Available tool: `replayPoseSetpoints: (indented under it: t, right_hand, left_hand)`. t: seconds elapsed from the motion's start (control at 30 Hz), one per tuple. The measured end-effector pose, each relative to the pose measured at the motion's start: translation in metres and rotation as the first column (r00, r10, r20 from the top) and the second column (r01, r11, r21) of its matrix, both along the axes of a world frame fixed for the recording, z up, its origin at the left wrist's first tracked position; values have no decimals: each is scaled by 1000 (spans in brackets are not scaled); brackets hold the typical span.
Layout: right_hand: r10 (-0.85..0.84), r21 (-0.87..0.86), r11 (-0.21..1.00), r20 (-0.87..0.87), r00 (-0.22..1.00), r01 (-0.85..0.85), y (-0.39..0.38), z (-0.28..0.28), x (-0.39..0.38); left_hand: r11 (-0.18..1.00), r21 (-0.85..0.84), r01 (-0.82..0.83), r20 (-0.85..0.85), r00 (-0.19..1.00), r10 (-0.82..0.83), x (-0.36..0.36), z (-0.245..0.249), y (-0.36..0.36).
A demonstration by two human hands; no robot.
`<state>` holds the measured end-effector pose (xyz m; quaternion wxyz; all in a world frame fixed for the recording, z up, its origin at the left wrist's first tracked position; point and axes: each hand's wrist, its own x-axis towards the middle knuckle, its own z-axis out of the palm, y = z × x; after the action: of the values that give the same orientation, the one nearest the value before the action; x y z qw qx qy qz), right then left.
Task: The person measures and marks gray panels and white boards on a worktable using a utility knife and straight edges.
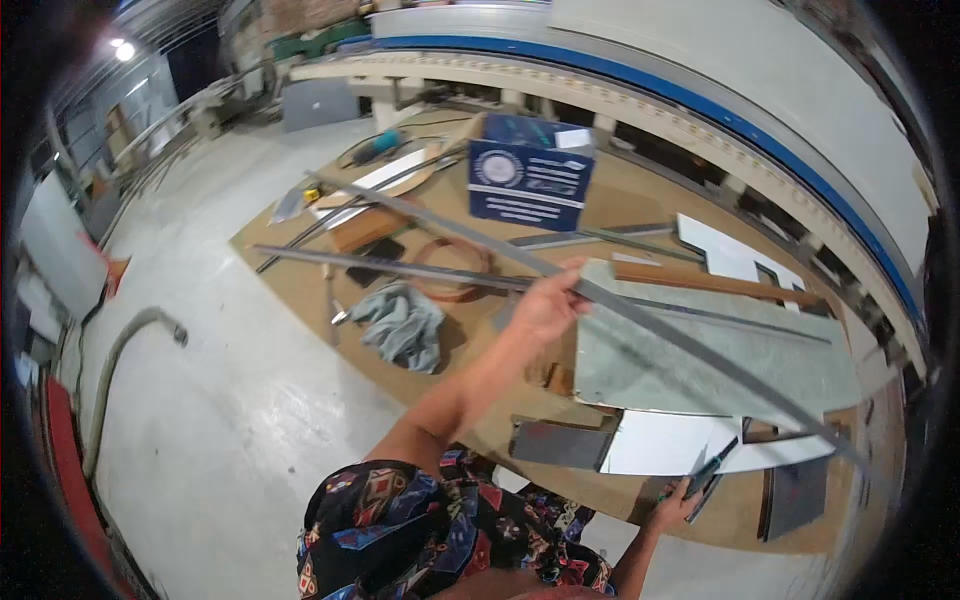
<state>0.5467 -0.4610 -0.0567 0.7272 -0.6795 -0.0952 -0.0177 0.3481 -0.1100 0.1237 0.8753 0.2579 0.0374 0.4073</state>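
Observation:
My left hand (548, 302) is closed around a long, thin grey strip (690, 345), raised at a slant over the table. Below this hand, a second dark strip (400, 268) stretches toward the left table edge. My right hand (676, 505), low at the near side of the table, grips a slim teal-and-black hand tool (714, 462) whose exact kind I cannot tell. That tool overlaps a white panel (660, 442) in this view. A large pale green sheet (700, 375) lies beneath the raised strip, with a brown strip (715, 282) along its far side.
A blue printed box (530, 185) stands at the back of the brown table (480, 405). To the left are a crumpled grey-blue cloth (402, 328), a coil (450, 268), a hammer (332, 300) and a teal power tool (378, 147). A long machine with a blue rail (640, 70) runs behind.

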Motion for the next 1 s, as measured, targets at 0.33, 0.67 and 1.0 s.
replayPoseSetpoints:
  t: [0.33, 0.67, 1.0]
  right_hand:
    - [23, 161, 987, -156, 987, 3, -38, 25, 1]
    - [524, 538, 685, 104, 845, -491, -68, 129, -68]
    - [566, 538, 699, -15, 824, -470, -33, 139, -77]
  left_hand:
    - [1000, -5, -3, -53, 999, 3, -24, -3, -60]
    - [953, -85, -290, 17, 956, 292, -38, 38, -80]
    - [864, -157, -479, -159, 875, 457, -84, 12, -55]
